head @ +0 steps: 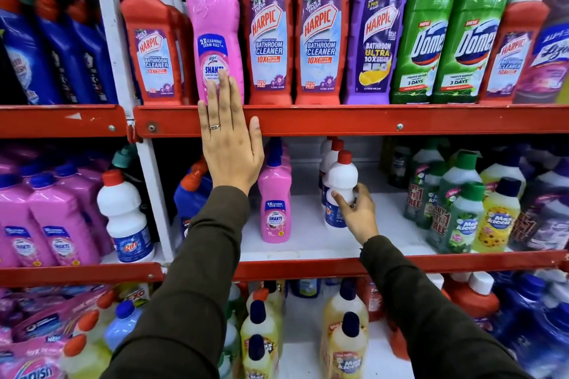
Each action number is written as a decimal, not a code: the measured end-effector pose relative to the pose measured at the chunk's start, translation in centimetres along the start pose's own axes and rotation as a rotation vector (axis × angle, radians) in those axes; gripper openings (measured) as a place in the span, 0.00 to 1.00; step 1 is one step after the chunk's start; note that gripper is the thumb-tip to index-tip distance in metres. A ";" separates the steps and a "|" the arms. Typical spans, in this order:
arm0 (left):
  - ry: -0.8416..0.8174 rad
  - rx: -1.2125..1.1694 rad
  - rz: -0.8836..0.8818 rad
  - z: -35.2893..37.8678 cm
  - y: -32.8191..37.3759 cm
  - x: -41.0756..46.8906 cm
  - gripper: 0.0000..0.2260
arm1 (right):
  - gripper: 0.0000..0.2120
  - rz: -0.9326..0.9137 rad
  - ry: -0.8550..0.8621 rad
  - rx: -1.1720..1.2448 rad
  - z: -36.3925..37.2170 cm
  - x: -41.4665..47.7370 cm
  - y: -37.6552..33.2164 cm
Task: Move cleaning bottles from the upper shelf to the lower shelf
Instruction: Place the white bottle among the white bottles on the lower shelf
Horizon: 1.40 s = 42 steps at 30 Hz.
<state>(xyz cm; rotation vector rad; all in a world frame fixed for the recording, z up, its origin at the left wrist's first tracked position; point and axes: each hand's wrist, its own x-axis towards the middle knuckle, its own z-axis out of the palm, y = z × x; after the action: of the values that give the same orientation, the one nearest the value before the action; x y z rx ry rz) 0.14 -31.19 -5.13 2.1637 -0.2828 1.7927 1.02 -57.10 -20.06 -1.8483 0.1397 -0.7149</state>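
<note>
White bottle (pixel 340 186) on lower shelf (pixel 308 243) — right hand (pixel 358 215) grip pinching it; left hand (pixel 229 144) spread flat.

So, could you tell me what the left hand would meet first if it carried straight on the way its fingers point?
The left hand is open and points up; its fingertips already overlap the pink Shakti bottle on the upper shelf. It would likely meet that bottle first, though contact is unclear.
</note>
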 end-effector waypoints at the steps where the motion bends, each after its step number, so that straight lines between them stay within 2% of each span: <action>1: -0.001 -0.002 0.001 0.0 0.0 0.0 0.27 | 0.22 0.002 -0.005 -0.005 0.0 0.1 0.0; 37: -0.034 -0.040 0.022 -0.2 -0.2 -0.1 0.28 | 0.23 0.046 -0.119 0.033 0.0 0.2 0.0; 39: -0.037 -0.041 0.024 -0.3 -0.2 -0.2 0.27 | 0.24 0.041 -0.110 0.017 0.0 -0.1 -0.3; 42: -0.045 -0.046 0.015 -0.4 -0.2 -0.1 0.28 | 0.34 -0.005 -0.032 -0.070 -0.1 -1.3 -1.0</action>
<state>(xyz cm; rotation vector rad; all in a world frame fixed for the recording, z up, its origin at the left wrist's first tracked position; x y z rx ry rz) -0.19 -30.84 -5.22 2.1775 -0.3488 1.7304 -0.38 -56.25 -19.71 -1.9262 0.1405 -0.6912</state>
